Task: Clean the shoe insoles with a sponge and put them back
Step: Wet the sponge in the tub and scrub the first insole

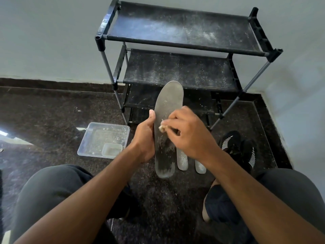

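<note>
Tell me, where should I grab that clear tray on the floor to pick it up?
Judging by its shape, grip the tray by its rim, one hand on each long side, coming from above. It lies flat on the floor and looks wet, with a small tub sitting in its near right corner, so keep it level; a one-corner grab could tip things out.

Grey insole (168, 110), beige sponge (162, 128), black shoes (237, 147) with white stripes, clear tray (91, 136), black white-dusted rack (179, 27), dark speckled floor (52, 111)

We see a matt grey insole (168, 110) with wet streaks, a clear plastic tray (91, 138) — and dusty black cloth shelves (175, 27).
</note>
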